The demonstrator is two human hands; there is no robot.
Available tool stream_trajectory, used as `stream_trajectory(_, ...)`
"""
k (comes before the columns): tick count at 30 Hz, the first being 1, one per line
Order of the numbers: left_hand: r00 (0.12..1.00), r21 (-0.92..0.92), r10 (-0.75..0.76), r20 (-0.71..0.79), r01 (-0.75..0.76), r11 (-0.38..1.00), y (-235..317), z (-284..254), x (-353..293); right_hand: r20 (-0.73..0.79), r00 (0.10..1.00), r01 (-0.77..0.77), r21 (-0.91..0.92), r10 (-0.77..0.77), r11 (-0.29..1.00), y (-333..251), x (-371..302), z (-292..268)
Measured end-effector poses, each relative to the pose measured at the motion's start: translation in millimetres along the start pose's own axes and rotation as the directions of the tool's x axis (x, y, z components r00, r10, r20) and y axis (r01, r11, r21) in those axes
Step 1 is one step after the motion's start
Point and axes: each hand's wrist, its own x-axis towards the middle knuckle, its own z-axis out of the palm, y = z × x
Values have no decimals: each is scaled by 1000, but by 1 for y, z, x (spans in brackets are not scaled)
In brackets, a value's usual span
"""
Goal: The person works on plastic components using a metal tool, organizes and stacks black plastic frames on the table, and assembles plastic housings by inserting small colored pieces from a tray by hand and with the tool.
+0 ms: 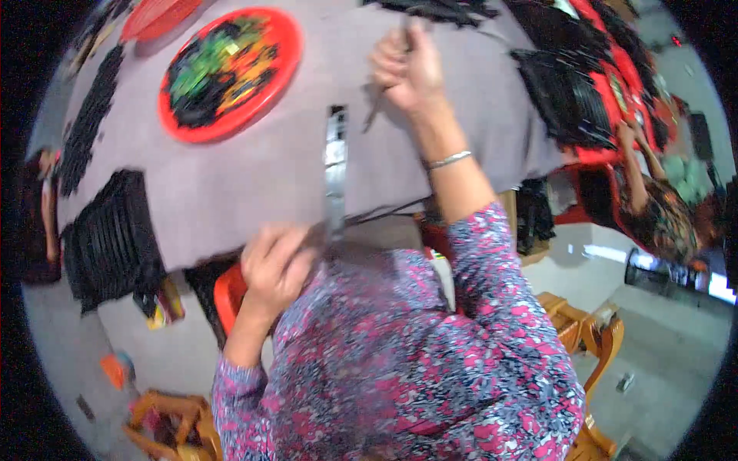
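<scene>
A glossy black strip stretches over the near part of the cloth-covered table, its lower end close to my left hand. That hand is smeared by motion, with its fingers curled near the table's front edge; whether it grips anything is unclear. Farther out, my right hand is raised over the table with its fingers closed round a thin dark object. One slim end of it sticks out below the fingers, too blurred for its kind to show. A bracelet sits on the right wrist.
A red basin of green, orange and black pieces stands at the far left, near another red basket. Black strip bundles hang over the left edge; more black bundles lie right. Other people work at both sides. Wooden chairs stand below.
</scene>
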Motion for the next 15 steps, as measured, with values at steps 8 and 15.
stream_trajectory(8, 686, -118, -326, 650, 515, 849, -31, 39, -66, -15, 970, -223, 330, 241, 917, 3, 24, -37)
stream_trajectory(15, 484, -108, -655, 580, 843, 527, -101, 114, -95, 19, 990, -136, 315, 137, 939, -5, 11, -36)
